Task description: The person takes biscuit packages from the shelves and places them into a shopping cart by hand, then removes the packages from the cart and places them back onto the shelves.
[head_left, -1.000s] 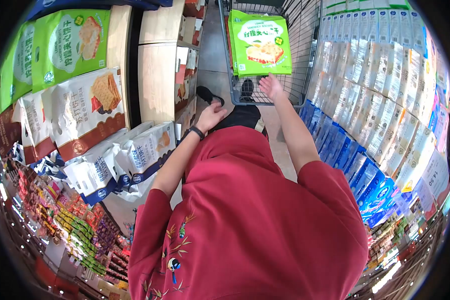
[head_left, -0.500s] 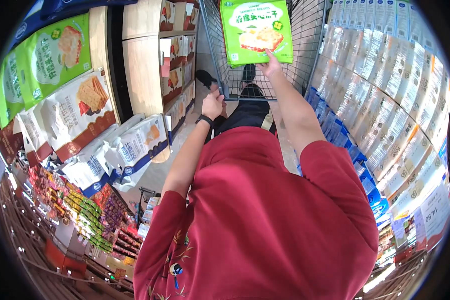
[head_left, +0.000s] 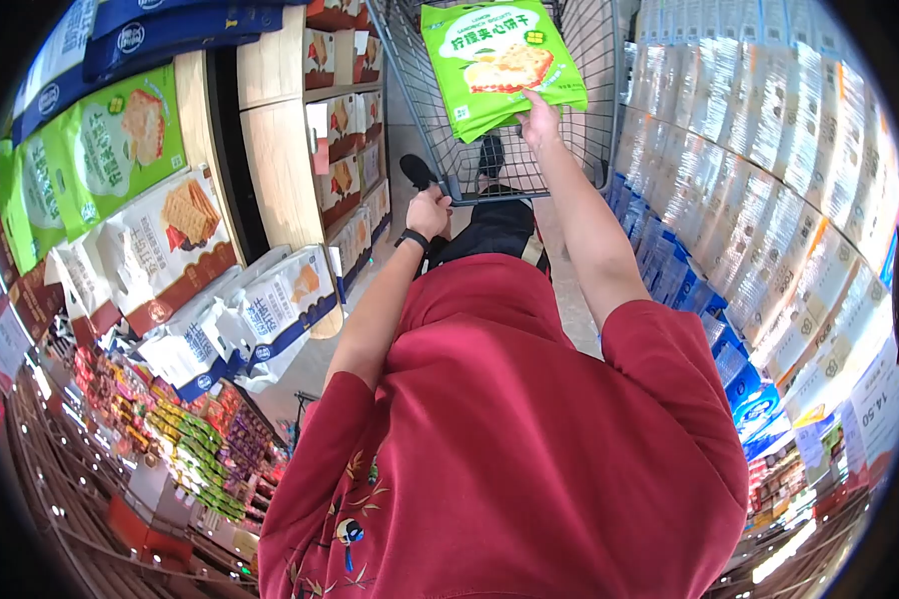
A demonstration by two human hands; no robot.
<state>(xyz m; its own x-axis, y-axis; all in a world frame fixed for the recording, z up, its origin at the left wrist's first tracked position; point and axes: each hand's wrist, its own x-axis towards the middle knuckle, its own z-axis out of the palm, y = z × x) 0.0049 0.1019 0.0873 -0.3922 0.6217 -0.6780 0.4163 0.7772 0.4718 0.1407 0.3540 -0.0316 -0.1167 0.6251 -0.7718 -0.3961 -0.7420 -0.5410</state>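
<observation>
Now the right hand [head_left: 540, 122] pinches the bag [head_left: 494, 68]. The left hand [head_left: 429, 214] curls its fingers on the cart [head_left: 453, 187].

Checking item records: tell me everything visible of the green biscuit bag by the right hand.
The green biscuit bag is flat, rectangular and looks like plastic film. Its upturned face shows a white patch with green Chinese characters and a picture of filled biscuits. Seen within the shopping cart's outline, it is slightly askew; the right hand grips its near edge. Green film shows beneath, perhaps a second bag.
</observation>
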